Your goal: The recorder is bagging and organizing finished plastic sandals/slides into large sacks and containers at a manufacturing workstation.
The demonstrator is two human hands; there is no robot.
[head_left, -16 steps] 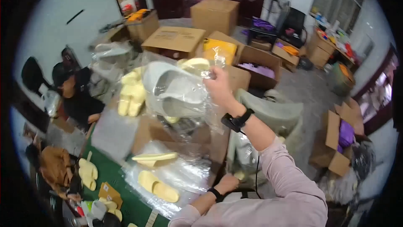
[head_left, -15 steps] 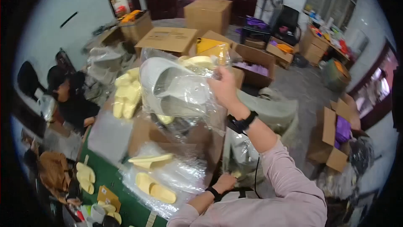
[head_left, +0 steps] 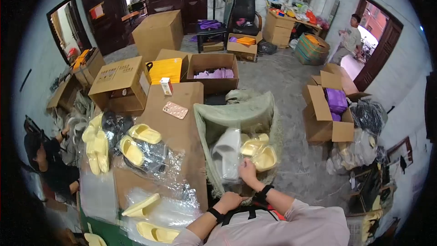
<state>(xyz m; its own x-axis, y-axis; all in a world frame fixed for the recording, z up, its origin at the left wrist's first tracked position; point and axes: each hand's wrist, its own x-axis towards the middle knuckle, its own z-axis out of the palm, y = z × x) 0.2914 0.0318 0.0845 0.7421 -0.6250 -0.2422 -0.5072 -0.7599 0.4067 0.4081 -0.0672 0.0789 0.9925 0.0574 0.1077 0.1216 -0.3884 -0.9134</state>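
The clear plastic bag of grey slippers [head_left: 226, 155] has come down from overhead into the open green woven sack [head_left: 236, 114]; right hand [head_left: 248, 172] pinches it, left hand [head_left: 230, 199] fisted below.

Bagged slippers [head_left: 227, 155] lie in sack [head_left: 236, 114] right of table [head_left: 182, 132].

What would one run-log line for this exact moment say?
right hand: holds bagged grey slipper | left hand: at sack rim | green sack: open, yellow slippers inside
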